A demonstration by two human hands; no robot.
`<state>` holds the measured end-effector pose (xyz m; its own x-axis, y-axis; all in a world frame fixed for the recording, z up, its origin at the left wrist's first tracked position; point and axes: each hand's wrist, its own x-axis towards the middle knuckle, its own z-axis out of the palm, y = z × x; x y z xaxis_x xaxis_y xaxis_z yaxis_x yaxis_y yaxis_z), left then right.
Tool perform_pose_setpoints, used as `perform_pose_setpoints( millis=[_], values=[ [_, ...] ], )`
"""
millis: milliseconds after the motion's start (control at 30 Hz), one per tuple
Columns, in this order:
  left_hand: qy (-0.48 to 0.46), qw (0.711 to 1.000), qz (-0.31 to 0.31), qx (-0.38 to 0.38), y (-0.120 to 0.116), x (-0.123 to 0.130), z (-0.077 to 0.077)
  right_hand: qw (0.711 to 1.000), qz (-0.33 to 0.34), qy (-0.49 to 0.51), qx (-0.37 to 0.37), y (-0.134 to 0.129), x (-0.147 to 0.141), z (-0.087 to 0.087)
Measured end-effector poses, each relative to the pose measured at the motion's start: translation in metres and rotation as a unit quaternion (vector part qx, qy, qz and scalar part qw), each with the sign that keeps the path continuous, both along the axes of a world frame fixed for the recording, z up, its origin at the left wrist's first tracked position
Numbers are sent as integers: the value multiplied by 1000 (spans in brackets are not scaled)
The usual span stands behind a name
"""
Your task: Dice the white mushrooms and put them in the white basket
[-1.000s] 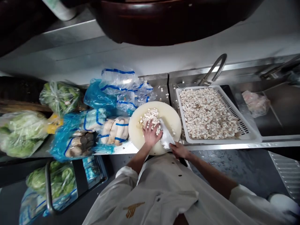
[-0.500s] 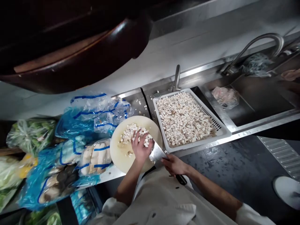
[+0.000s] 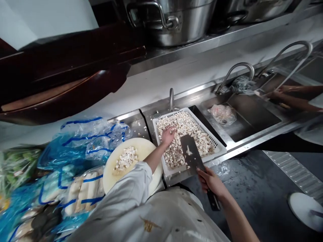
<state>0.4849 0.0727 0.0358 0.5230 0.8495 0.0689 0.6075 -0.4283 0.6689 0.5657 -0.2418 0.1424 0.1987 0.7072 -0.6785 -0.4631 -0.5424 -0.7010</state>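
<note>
My right hand (image 3: 210,183) is closed round the dark handle of a cleaver (image 3: 192,153). Its broad blade points up over the near side of a white perforated tray (image 3: 174,170), and pale bits stick to the blade. Small whitish diced pieces (image 3: 189,124), which look like mushroom, fill the tray. My left hand (image 3: 168,135) is over the left part of the tray, low among the pieces, its fingers loosely stretched and partly hard to see. A smaller heap of diced pieces (image 3: 127,158) lies on the round cutting board (image 3: 150,148), partly behind my left sleeve.
Bagged whole mushrooms (image 3: 87,190) and blue plastic bags (image 3: 58,151) lie left of the board. A tap (image 3: 172,99) rises behind the tray. Rightward is a sink (image 3: 252,124) with a plastic bag (image 3: 222,114); another person's hands (image 3: 280,92) are beyond. Pots (image 3: 181,23) stand overhead.
My left hand has moved from the heap on the board to the tray, and the board's heap is smaller. The cleaver has swung from the board's edge to above the tray. The view has shifted.
</note>
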Motion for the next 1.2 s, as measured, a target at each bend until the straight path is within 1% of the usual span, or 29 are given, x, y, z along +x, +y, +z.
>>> perform_pose_setpoints(
  millis=[67, 100, 167, 233, 267, 333, 400, 467, 500, 533, 567, 600, 667, 700, 733, 767, 800, 833, 900, 967, 1000, 1033, 1067, 1100, 1167, 1200],
  values=[
    [24, 998, -63, 0, -2, 5, 8, 999, -34, -26, 6, -9, 8, -3],
    [33, 996, -85, 4, -6, 4, 13, 998, -49, -42, 11, -9, 11, -4],
    [43, 994, -98, 18, -16, -7, 22, 995, -70, -69, 21, -5, 14, -5],
    [47, 994, -86, 41, -20, -32, 29, 994, -69, -81, 30, 5, 11, -6],
    [53, 995, -72, 53, -17, -52, 31, 995, -55, -81, 35, 12, 7, -7],
    [90, 993, -17, 69, -4, -106, 33, 996, 5, -79, 50, 27, -9, -11],
    [151, 983, 79, 62, 14, -173, 32, 991, 93, -72, 68, 44, -36, -17],
    [215, 959, 181, 25, 26, -239, 29, 978, 180, -75, 80, 62, -68, -26],
    [235, 950, 204, 2, 28, -267, 26, 968, 218, -96, 83, 72, -85, -31],
    [245, 948, 205, -15, 27, -291, 22, 954, 252, -137, 84, 82, -101, -35],
    [245, 951, 188, -23, 23, -309, 17, 934, 285, -200, 83, 92, -115, -39],
    [236, 959, 159, -20, 16, -321, 13, 904, 316, -276, 78, 100, -128, -42],
    [197, 976, 94, 7, -4, -334, 5, 823, 377, -422, 56, 111, -146, -46],
    [174, 982, 65, 22, -17, -336, 1, 781, 405, -474, 41, 113, -153, -47],
    [152, 987, 41, 33, -30, -336, -2, 745, 431, -509, 28, 113, -158, -48],
    [133, 990, 21, 40, -44, -334, -4, 717, 453, -529, 16, 111, -162, -48],
    [117, 992, 5, 45, -59, -332, -6, 698, 471, -539, 9, 107, -166, -48],
    [108, 993, -8, 49, -73, -330, -7, 686, 485, -542, 6, 102, -171, -47],
    [105, 992, -26, 59, -102, -324, -9, 674, 503, -541, 9, 94, -180, -47],
    [120, 990, -40, 70, -124, -320, -11, 675, 508, -535, 22, 88, -187, -48],
    [128, 988, -43, 75, -132, -319, -12, 682, 503, -529, 29, 87, -188, -49],
    [135, 987, -41, 80, -136, -317, -13, 697, 492, -520, 36, 86, -186, -50],
    [138, 986, -37, 83, -138, -316, -13, 721, 473, -505, 43, 84, -183, -52],
    [139, 986, -30, 87, -136, -314, -14, 753, 445, -482, 49, 82, -177, -54],
    [135, 986, -15, 93, -123, -310, -16, 824, 378, -420, 51, 73, -165, -59],
    [132, 987, -8, 94, -114, -307, -17, 854, 347, -385, 46, 66, -159, -62]
  ],
)
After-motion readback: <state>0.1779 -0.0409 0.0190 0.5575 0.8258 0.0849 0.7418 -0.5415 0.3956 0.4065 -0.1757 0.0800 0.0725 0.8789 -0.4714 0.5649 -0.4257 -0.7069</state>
